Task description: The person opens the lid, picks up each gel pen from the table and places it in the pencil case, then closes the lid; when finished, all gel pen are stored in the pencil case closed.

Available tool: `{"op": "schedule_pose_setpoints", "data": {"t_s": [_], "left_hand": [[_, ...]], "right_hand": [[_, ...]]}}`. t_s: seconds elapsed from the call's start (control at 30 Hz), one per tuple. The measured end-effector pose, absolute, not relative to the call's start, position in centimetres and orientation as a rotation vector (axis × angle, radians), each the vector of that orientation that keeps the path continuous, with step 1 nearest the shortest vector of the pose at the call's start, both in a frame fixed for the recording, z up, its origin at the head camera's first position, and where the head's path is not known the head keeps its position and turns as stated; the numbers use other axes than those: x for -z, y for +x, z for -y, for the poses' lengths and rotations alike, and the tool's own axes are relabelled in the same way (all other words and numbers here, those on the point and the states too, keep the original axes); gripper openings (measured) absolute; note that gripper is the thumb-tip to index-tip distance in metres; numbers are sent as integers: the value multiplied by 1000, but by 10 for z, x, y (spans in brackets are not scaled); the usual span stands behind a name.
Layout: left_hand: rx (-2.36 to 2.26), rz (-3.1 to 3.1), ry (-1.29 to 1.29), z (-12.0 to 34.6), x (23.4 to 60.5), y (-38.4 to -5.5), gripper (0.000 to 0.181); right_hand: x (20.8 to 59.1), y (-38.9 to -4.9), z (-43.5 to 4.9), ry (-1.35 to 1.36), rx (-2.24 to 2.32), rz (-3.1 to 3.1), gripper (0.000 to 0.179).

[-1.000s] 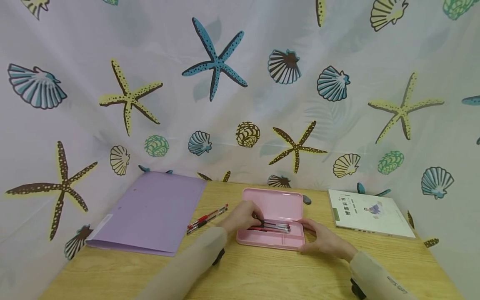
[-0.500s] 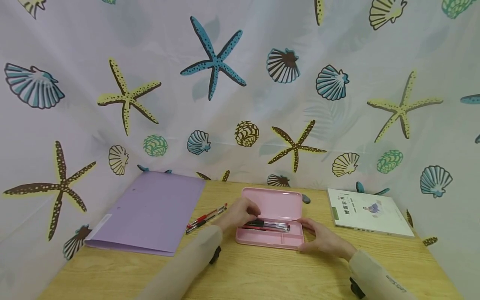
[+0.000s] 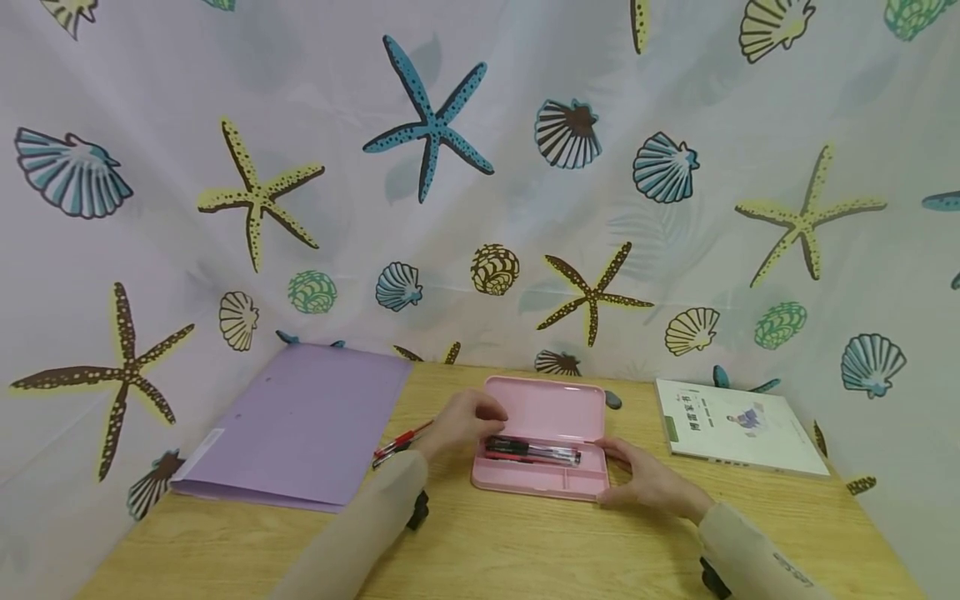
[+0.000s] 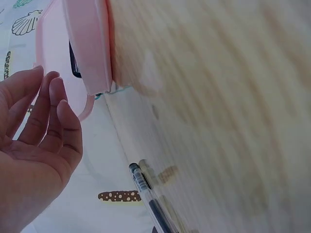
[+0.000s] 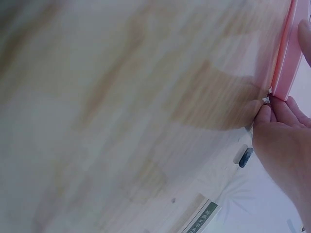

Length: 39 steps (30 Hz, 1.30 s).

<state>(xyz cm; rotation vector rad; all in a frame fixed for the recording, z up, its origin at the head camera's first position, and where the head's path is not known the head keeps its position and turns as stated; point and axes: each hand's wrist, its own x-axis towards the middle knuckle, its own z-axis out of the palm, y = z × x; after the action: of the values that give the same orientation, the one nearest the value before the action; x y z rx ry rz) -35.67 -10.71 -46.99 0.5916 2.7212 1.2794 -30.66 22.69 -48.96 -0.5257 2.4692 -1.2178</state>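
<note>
A pink pencil case (image 3: pixel 525 477) lies with its lid raised. Several black and red pens (image 3: pixel 534 452) are in its long rear compartment; the front compartments look bare. My left hand (image 3: pixel 461 423) hovers by the case's left end, and in the left wrist view that hand (image 4: pixel 41 133) has loosely bent fingers with nothing between them. At the case's right end my right hand (image 3: pixel 651 481) grips it, thumb at the front corner and fingers at the back. Loose pens (image 3: pixel 405 439), red and black, lie left of the case, partly behind the left hand.
A purple folder (image 3: pixel 300 425) covers the table's left side. Toward the right is a white book (image 3: pixel 738 429). A small dark oval object (image 3: pixel 613 400) sits behind the case's right end. A shell-and-starfish patterned curtain (image 3: pixel 480 208) borders the wooden table (image 3: pixel 525 550).
My left hand has let go of the pens in the case and drawn back to the left, toward the loose pens. The right hand keeps its place on the case.
</note>
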Motion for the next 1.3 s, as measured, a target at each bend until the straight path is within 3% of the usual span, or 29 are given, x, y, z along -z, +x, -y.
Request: {"op": "schedule_pose_setpoints", "data": {"t_s": [0.7,1.3], "left_hand": [[-1454,-2591,570,146,464,-350,22],[-1186,-2595,639,216,464,-343,26]], "right_hand": [[494,-306,-231,-533,1235,-2455,90],[493,-308,-229,-525,1232,-2462,90]]}}
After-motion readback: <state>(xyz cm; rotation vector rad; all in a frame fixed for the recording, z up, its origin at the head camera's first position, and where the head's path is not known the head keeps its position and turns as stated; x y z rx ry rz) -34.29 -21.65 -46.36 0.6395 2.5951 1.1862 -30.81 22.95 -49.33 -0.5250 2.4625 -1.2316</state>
